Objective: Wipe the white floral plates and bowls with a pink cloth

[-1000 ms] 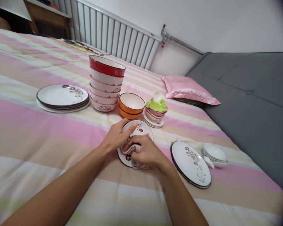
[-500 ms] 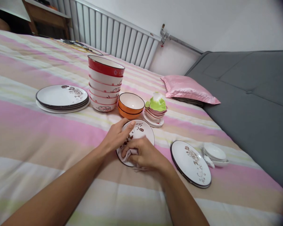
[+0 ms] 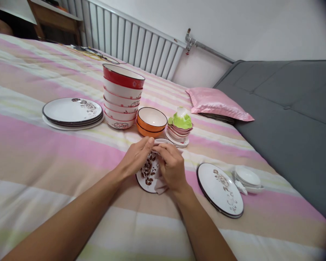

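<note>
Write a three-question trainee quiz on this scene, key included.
1. Which hand holds the cloth against the plate?
2. Fill in: the orange bowls stand between the tall bowl stack and the small pile topped by a ____ dish.
3. True or false: the tall bowl stack has an orange bowl on top.

Key: 1. The right hand. 2. Green. 3. False; a red bowl tops it.

super glossy ceramic-looking middle plate [image 3: 149, 173], matt rumpled cloth [image 3: 160, 183], shiny glazed orange bowls [image 3: 150, 127], satiny pillow [image 3: 217, 103], matt padded headboard [image 3: 288, 123]
</note>
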Available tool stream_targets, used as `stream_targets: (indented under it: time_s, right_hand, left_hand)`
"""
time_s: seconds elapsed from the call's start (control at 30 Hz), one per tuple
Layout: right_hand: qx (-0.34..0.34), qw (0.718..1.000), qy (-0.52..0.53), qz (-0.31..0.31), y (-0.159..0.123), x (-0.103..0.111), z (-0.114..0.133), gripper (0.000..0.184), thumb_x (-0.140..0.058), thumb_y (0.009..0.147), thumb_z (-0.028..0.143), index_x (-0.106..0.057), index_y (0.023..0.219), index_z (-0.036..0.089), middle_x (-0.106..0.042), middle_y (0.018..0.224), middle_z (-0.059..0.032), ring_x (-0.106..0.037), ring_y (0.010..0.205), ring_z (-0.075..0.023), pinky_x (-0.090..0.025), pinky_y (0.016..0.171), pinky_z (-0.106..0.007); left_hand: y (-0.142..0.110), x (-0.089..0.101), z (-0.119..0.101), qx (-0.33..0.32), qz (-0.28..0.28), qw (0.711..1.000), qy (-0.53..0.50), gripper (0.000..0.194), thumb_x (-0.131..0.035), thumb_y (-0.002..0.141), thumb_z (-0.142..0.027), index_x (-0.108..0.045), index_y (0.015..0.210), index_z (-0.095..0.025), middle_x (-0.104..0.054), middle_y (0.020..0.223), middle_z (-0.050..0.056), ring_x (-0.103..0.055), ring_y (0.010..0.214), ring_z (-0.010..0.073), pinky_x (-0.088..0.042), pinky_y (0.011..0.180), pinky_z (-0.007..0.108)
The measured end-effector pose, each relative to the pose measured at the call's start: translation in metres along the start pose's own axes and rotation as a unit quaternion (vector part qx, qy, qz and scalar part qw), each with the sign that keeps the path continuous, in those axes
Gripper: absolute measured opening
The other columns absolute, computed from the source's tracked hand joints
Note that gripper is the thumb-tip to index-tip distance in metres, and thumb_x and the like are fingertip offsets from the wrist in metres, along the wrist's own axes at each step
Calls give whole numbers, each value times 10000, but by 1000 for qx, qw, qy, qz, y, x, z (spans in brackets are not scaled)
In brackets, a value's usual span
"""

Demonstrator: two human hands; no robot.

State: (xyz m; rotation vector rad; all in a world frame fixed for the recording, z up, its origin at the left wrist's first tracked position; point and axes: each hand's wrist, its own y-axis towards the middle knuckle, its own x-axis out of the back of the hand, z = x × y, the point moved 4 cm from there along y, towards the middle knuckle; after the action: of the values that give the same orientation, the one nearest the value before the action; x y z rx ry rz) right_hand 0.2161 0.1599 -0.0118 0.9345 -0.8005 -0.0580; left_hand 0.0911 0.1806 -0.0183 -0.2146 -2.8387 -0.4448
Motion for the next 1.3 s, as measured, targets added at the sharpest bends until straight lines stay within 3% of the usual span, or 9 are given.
stream_targets:
  time_s: [0.17,0.27,0.53,0.7,0.87,1.03,1.17,1.3]
  right_hand:
    - [-78,994,-79,-17,0,8,-13,254,-471,859,101,-665,976,215,-660,1000,-39,-570,967,-165,-442,865,-279]
    - [-138,982,-127,11,0,12,-18,275,-491,808,72,-653,968,227,-653,992,-22,-564,964,-170,-429,840,-265]
    - [-258,922,-229,177,-3,16,-25,270,-514,709,61,-615,867,256,-650,927,-1,-584,872,-187,-337,610,-257]
    - [-307,879,-216,294,-6,19,-28,261,-549,668,59,-652,795,262,-679,873,-1,-603,797,-172,-286,576,-248]
    - [-289,852,-142,413,-13,16,-28,318,-577,572,13,-706,715,267,-698,757,2,-608,742,-160,-325,586,-228]
    - [-225,839,-52,492,-15,14,-18,325,-578,585,-1,-736,730,244,-717,710,10,-621,709,-134,-378,661,-214]
    - [-199,832,8,517,-13,12,-11,289,-615,614,31,-748,779,229,-721,707,3,-625,689,-129,-405,694,-211]
    - [-185,851,97,482,-13,8,-2,303,-620,639,32,-748,796,257,-726,749,32,-636,708,-124,-434,701,-204]
  left_hand:
    - [1,0,0,-6,14,999,29,454,-276,909,-544,-530,822,-178,-564,802,15,-511,781,173,-389,666,272]
    - [2,0,3,-4,9,999,40,469,-290,900,-561,-537,814,-172,-582,823,27,-529,788,182,-395,664,280]
    - [3,1,10,13,-9,999,49,487,-296,884,-589,-545,809,-178,-567,761,18,-511,721,178,-382,627,281]
    - [4,2,11,28,-19,998,54,488,-291,878,-603,-513,758,-185,-533,716,6,-497,702,174,-375,616,281]
    - [4,2,15,43,-20,998,45,503,-278,879,-607,-526,784,-179,-576,762,24,-525,727,189,-400,644,296]
    - [3,2,15,52,-28,998,33,520,-280,872,-615,-545,796,-174,-615,803,43,-552,767,207,-425,677,311]
    - [2,2,16,57,-32,998,15,547,-289,866,-622,-576,831,-159,-642,830,65,-570,790,226,-438,681,328]
    - [1,2,20,67,-32,997,-16,596,-284,856,-647,-604,891,-146,-666,867,93,-593,841,256,-450,706,357]
